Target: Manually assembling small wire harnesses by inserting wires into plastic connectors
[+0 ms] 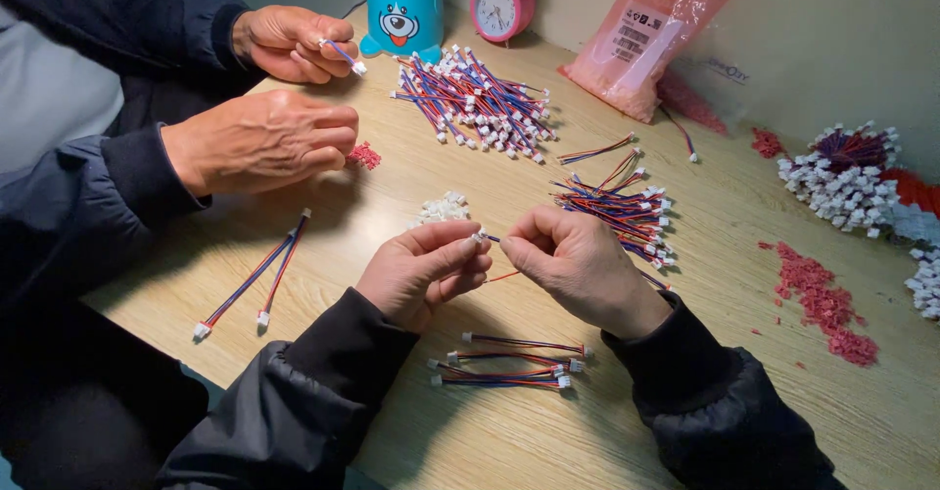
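My left hand [421, 270] pinches a small white connector [479, 236] between thumb and forefinger. My right hand [573, 260] pinches the thin wire [501, 277] that runs into that connector; a red strand hangs below my fingers. Both hands hover over the wooden table [490, 431]. Three finished cables [509, 361] with white plugs lie just below my wrists. A small heap of loose white connectors [441, 208] lies just beyond my left hand. A pile of red, blue and black cables [627, 211] lies beyond my right hand.
Another person's two hands [264, 138] work at the left, one holding a cable [343, 56]. Two long cables [250, 280] lie at left. A large cable pile [480, 98], blue toy [403, 5], pink clock [502, 0], pink bag [651, 35], connector bundles [847, 177] and red scraps [822, 299] surround.
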